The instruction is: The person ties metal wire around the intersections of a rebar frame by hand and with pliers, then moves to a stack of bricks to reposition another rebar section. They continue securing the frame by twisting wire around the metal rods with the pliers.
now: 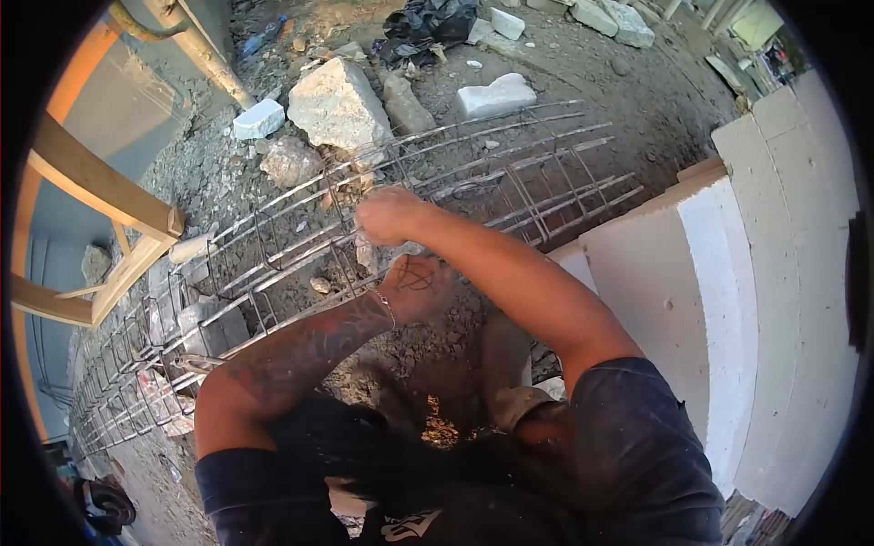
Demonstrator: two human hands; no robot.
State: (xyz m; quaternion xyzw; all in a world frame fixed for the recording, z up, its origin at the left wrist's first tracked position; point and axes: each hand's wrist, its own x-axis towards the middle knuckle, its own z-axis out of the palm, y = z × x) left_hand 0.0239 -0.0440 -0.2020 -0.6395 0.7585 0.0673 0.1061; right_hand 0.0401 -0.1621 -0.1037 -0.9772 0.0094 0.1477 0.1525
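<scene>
A long rebar cage (523, 169), made of lengthwise bars and square wire-like stirrups, lies slantwise across the ground in front of me. My right hand (391, 216) is closed in a fist at the middle of the cage, against its bars. Whatever is inside those fingers is hidden. Just below and nearer to me, my left hand (419, 287) is by the cage's near side, its back turned up. Its fingers are mostly out of sight near my right forearm.
Beyond the cage lie a large rock (337, 107), white block pieces (496, 96) and a black plastic bag (423, 32). Pale blocks are stacked as a wall (655, 273) close on my right. A wooden frame (137, 246) stands at left. Rubble covers the ground.
</scene>
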